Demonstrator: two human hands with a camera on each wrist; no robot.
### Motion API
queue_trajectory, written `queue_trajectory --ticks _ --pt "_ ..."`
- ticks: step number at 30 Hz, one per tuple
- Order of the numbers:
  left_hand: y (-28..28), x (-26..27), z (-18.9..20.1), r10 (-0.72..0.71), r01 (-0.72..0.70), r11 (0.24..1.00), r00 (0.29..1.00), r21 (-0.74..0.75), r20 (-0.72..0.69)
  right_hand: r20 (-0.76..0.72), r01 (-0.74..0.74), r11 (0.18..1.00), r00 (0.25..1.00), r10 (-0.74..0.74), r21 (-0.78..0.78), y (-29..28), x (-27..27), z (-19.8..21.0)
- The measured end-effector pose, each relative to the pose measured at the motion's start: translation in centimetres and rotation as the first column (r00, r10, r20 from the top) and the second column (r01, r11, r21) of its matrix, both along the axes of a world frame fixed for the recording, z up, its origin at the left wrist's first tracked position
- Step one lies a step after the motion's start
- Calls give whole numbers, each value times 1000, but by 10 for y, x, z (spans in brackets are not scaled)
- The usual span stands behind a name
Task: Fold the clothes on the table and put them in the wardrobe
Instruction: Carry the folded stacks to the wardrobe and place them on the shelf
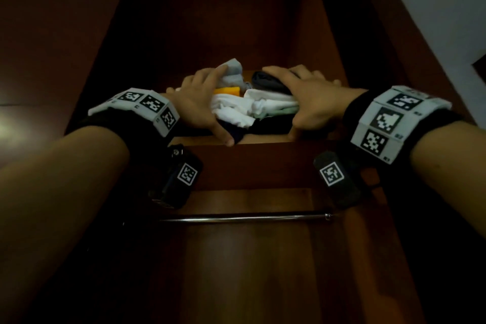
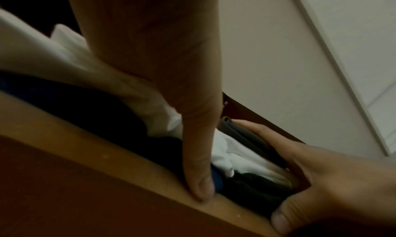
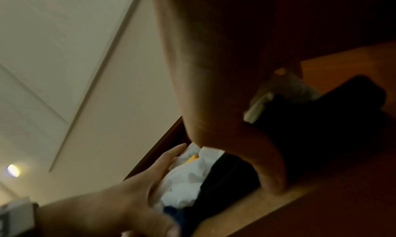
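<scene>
Head view, clothes pile (image 1: 252, 108) lying crosswise on shelf (image 1: 263, 155)

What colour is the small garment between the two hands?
Orange-yellow garment; the head view shows it best.

One stack of folded clothes (image 1: 252, 108) on one wardrobe shelf (image 1: 263, 163); one hanging rail (image 1: 242, 218); two hands; two marker wristbands.

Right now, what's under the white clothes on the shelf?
Under the white clothes lie dark garments, black with a blue edge, on the wardrobe shelf. Both hands cover the pile's sides; anything deeper is hidden.
</scene>
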State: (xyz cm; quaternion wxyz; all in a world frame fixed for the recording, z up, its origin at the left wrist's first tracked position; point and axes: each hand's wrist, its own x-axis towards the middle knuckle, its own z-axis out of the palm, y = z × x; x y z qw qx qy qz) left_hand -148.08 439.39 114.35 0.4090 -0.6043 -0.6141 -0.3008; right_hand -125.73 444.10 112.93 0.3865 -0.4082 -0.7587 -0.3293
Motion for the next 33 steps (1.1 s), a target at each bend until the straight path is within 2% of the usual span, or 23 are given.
queue_trajectory --ticks 2,5,8,12,14,18,23,26,30,33 --pt "6 2 1 -18 12 996 998 86 59 -35 -97 995 995 97 -9 5 0 2" --pt "18 0 7 -5 -2 997 996 81 86 -90 -196 980 977 191 -45 18 2 5" --pt "52 -2 13 4 -5 1000 998 14 66 -166 -251 960 959 230 -121 41 0 6" --pt "87 7 24 35 -26 973 999 -229 35 -233 -268 944 947 221 -192 61 1 14" --pt "87 10 30 28 -25 959 1000 -284 7 -249 -265 943 945 213 -201 64 1 19" --pt "82 7 29 -13 6 969 1000 -248 -26 -246 -212 941 958 147 -265 67 1 22" --pt "73 -4 23 -227 227 969 974 -100 12 -181 -175 940 976 125 -294 72 0 26" --pt "66 -9 20 -291 296 953 954 -66 67 -171 -128 947 982 80 -294 77 -1 29" --pt "62 -8 16 -305 307 951 951 -29 59 -175 -101 959 983 55 -264 77 -4 29" --pt "63 -1 12 -257 259 964 965 -59 43 -224 -114 968 972 63 -224 75 -3 28"
